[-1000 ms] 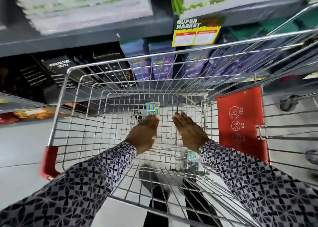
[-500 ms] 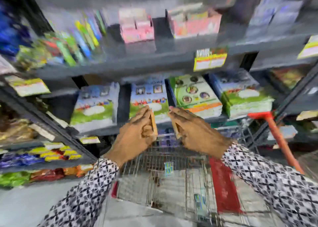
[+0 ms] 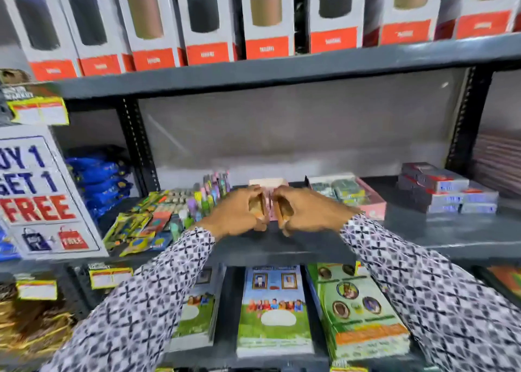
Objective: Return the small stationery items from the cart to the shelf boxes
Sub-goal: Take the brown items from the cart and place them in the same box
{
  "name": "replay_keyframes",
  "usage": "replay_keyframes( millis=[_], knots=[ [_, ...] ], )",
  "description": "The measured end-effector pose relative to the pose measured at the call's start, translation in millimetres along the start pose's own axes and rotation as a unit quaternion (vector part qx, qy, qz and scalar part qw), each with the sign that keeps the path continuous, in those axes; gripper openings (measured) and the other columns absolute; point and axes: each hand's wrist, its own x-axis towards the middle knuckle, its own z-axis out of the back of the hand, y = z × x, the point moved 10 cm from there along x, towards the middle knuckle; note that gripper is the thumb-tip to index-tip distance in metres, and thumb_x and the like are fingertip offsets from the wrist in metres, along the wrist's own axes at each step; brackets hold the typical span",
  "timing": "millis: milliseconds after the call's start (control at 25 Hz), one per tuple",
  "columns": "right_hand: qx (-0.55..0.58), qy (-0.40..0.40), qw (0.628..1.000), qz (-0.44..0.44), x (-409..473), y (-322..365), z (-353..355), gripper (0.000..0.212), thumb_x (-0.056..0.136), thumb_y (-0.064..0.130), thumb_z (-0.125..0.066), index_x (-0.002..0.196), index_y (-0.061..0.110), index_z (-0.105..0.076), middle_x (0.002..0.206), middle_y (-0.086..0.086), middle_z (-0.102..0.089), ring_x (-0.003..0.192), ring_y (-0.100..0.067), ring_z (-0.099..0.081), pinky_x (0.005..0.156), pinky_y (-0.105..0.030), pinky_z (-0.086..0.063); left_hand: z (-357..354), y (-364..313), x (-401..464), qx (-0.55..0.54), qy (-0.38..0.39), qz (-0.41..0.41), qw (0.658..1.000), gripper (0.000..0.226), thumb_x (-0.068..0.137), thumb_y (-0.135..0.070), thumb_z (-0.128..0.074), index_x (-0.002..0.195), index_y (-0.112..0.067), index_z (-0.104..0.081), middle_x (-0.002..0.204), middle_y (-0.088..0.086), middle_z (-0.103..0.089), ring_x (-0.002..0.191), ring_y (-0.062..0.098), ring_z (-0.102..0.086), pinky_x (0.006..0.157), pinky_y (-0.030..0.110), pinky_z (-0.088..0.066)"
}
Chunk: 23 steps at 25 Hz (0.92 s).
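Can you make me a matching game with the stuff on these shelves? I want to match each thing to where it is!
Things:
1. tall boxes with red labels
2. BUY 1 GET 1 FREE sign
3. green booklets
4. hands

Places:
A. far left
B. shelf below the hands
C. middle shelf, at a pink box
D. top shelf

Pairs: 1-D, 2-A, 3-B, 4-C

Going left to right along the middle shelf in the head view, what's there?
White buy-one-get-one sign → blue packets → colourful pens and erasers → left hand → right hand → pink open box → stacked grey-red flat boxes.
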Motion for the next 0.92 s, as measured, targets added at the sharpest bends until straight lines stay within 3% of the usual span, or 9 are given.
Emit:
replay_keyframes(
  millis=[40, 120, 200, 320, 400, 480, 560, 720, 920],
  knots=[
    [-0.011, 0.013, 1.000, -0.002, 21.2, -3.3, 0.6, 0.058, 0.076, 0.033, -0.077, 0.126, 0.016, -0.056, 0.105, -0.002, -0.068, 0.095, -0.028, -0.066, 0.064, -0.031, -0.050, 3.1, 4.2, 19.2, 0.007, -0.001, 0.005, 1.000, 0.056, 0.072, -0.007, -0.087, 0.123, -0.020, -0.070, 0.120, -0.001, -0.075, 0.112, 0.022, -0.069, 0.100, 0.036, -0.057],
    [-0.017, 0.025, 0.999, -0.010, 55.1, -16.5, -1.5, 0.043, 0.080, 0.035, -0.069, 0.117, 0.014, -0.061, 0.107, -0.007, -0.070, 0.091, -0.026, -0.064, 0.062, -0.029, -0.049, 5.7, 17.0, 52.5, 0.052, 0.002, 0.031, 0.998, 0.049, 0.072, -0.010, -0.082, 0.120, -0.016, -0.073, 0.118, 0.004, -0.078, 0.111, 0.025, -0.073, 0.098, 0.041, -0.060],
    [-0.006, 0.033, 0.999, -0.015, 75.5, -33.4, -9.5, 0.042, 0.079, 0.017, -0.071, 0.120, 0.016, -0.063, 0.113, -0.010, -0.070, 0.097, -0.026, -0.065, 0.066, -0.026, -0.051, -5.5, 29.9, 74.9, 0.064, 0.040, 0.053, 0.996, 0.057, 0.072, -0.012, -0.082, 0.127, -0.021, -0.072, 0.127, 0.001, -0.077, 0.119, 0.025, -0.071, 0.108, 0.040, -0.056],
    [-0.007, -0.041, 0.999, -0.008, 74.4, -53.2, -19.7, 0.066, 0.076, 0.011, -0.074, 0.138, 0.022, -0.055, 0.132, -0.010, -0.066, 0.117, -0.030, -0.065, 0.096, -0.039, -0.056, -13.7, 41.4, 79.7, 0.049, 0.005, 0.021, 0.999, 0.082, 0.079, -0.014, -0.088, 0.153, -0.020, -0.054, 0.164, 0.002, -0.047, 0.153, 0.022, -0.042, 0.123, 0.024, -0.023],
    [-0.007, -0.129, 0.992, -0.006, 62.1, -59.9, -21.8, 0.063, 0.076, 0.017, -0.078, 0.136, 0.028, -0.061, 0.135, -0.004, -0.068, 0.119, -0.026, -0.067, 0.102, -0.041, -0.055, -8.2, 51.5, 65.6, 0.053, -0.093, -0.004, 0.994, 0.080, 0.080, -0.024, -0.090, 0.152, -0.020, -0.055, 0.166, 0.002, -0.044, 0.156, 0.019, -0.037, 0.123, 0.023, -0.016],
    [-0.008, -0.191, 0.981, -0.023, 54.1, -62.7, -19.8, 0.047, 0.081, 0.023, -0.077, 0.128, 0.029, -0.070, 0.128, 0.000, -0.073, 0.113, -0.026, -0.070, 0.098, -0.041, -0.057, -9.6, 54.3, 52.6, 0.073, -0.146, -0.020, 0.986, 0.058, 0.086, -0.027, -0.085, 0.141, -0.020, -0.067, 0.157, 0.001, -0.056, 0.148, 0.017, -0.049, 0.125, 0.025, -0.025],
    [-0.016, -0.204, 0.978, -0.037, 57.7, -59.7, -17.7, 0.039, 0.086, 0.018, -0.071, 0.124, 0.028, -0.073, 0.126, -0.003, -0.074, 0.112, -0.028, -0.070, 0.099, -0.042, -0.056, -8.8, 45.7, 51.2, 0.089, -0.173, -0.047, 0.980, 0.036, 0.092, -0.016, -0.078, 0.127, -0.020, -0.076, 0.143, 0.002, -0.069, 0.134, 0.017, -0.063, 0.122, 0.030, -0.040],
    [-0.004, -0.157, 0.986, -0.054, 75.4, -55.1, -13.8, 0.049, 0.091, 0.004, -0.060, 0.133, 0.028, -0.067, 0.120, -0.012, -0.076, 0.106, -0.033, -0.072, 0.098, -0.043, -0.057, 5.2, 31.5, 63.2, 0.103, -0.205, -0.058, 0.972, 0.032, 0.094, -0.004, -0.068, 0.117, -0.023, -0.080, 0.114, -0.003, -0.082, 0.100, 0.014, -0.078, 0.102, 0.020, -0.053],
    [-0.032, -0.138, 0.987, -0.076, 87.4, -55.9, -18.8, 0.051, 0.093, 0.002, -0.057, 0.136, 0.029, -0.061, 0.117, -0.018, -0.074, 0.104, -0.037, -0.072, 0.095, -0.045, -0.059, 3.8, 32.4, 71.5, 0.116, -0.194, -0.039, 0.973, 0.024, 0.096, -0.012, -0.070, 0.112, -0.024, -0.083, 0.105, -0.001, -0.085, 0.090, 0.016, -0.079, 0.091, 0.034, -0.064]
  ],
)
